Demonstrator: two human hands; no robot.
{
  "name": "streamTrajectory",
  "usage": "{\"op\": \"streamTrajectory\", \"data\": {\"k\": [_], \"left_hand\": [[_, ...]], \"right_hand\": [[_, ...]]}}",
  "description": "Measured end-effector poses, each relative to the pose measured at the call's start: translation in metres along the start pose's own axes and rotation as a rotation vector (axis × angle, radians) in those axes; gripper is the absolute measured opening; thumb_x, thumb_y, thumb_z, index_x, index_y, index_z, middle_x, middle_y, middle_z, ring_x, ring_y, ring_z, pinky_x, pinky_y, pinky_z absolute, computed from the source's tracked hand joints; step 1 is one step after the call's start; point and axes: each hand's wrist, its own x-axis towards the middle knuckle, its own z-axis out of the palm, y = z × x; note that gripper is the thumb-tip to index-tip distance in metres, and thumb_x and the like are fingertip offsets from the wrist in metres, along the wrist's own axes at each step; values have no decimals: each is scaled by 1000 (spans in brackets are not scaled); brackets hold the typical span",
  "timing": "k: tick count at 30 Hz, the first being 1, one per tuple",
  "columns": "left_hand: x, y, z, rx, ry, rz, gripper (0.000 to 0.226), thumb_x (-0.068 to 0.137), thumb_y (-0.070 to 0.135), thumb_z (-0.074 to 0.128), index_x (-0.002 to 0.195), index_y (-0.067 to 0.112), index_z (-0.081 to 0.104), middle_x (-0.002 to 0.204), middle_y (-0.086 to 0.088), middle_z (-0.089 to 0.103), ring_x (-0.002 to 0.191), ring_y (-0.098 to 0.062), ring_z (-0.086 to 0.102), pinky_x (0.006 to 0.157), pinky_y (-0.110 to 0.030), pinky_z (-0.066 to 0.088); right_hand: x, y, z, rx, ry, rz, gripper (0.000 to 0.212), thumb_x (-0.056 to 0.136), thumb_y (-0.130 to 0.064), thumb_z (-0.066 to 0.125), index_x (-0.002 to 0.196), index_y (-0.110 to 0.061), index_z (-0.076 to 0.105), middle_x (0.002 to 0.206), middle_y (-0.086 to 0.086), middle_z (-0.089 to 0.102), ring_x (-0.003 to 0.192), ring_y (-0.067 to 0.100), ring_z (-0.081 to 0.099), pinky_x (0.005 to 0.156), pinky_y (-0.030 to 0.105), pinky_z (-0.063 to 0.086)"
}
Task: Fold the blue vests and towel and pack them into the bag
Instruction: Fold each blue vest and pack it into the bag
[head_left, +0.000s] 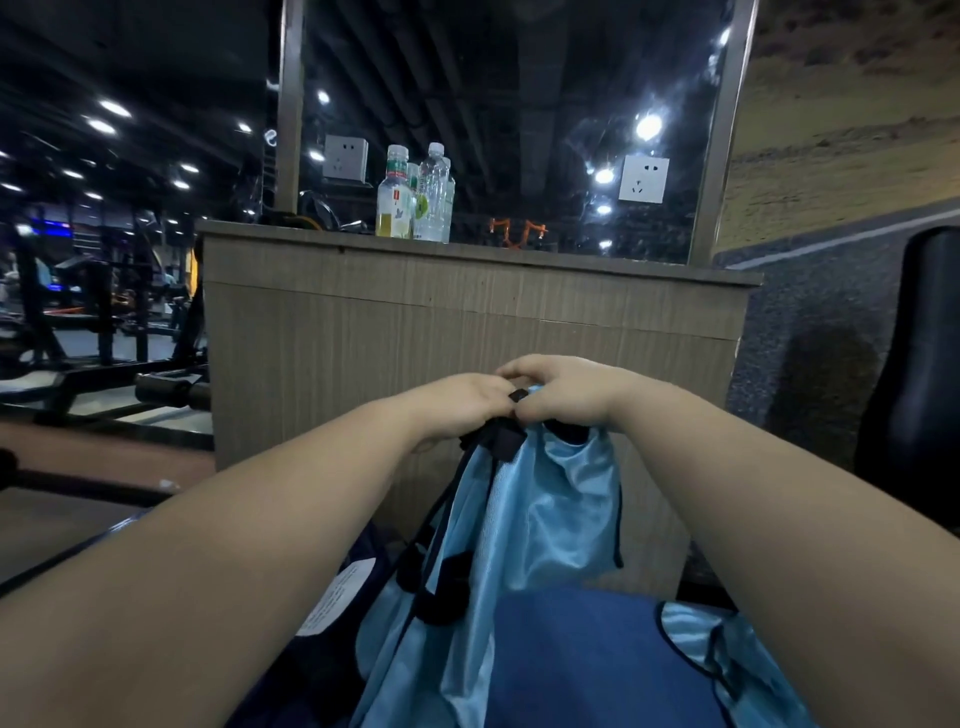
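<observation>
Both hands are raised together in front of the person, side by side and touching. The left hand (462, 402) and the right hand (566, 389) each have their fingers curled tight around the bunched top edge of a light blue vest (545, 519). The vest has black trim, and a bit of that trim pokes up between the two hands. It hangs straight down from the grip, loose and creased, with its lower part falling onto the things below.

Beneath it lies a darker blue towel (571, 654), spread across the bottom of the view. A second light blue vest (727, 649) lies crumpled just to the right of the towel, partly hidden by the right forearm. To the left, under the left forearm, is a dark fabric item with a white label (337, 597) (whether this is the bag cannot be told).

Behind the hands stands a wooden counter; on its surface (519, 257) are two plastic bottles (395, 197) close together, in front of a mirror (519, 104). A black chair (919, 364) stands at the right.
</observation>
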Motion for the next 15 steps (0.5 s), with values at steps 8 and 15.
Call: {"op": "streamTrajectory", "data": {"k": [8,15], "left_hand": [[4,-7,1,-31,140,-18,13,84,26,64,85,16,55,82,-7,57,75,-19,52,68,-35,40],[5,-5,-6,-113,152,-40,22,85,23,69,93,18,50,93,-9,54,82,-21,48,68,-35,36]], "right_hand": [[3,-11,5,-206,11,23,33,89,-25,56,121,-21,62,113,0,65,100,18,61,87,33,50],[5,-10,2,-267,40,9,35,83,-36,65,117,-25,63,106,-3,65,95,15,62,84,34,54]]}}
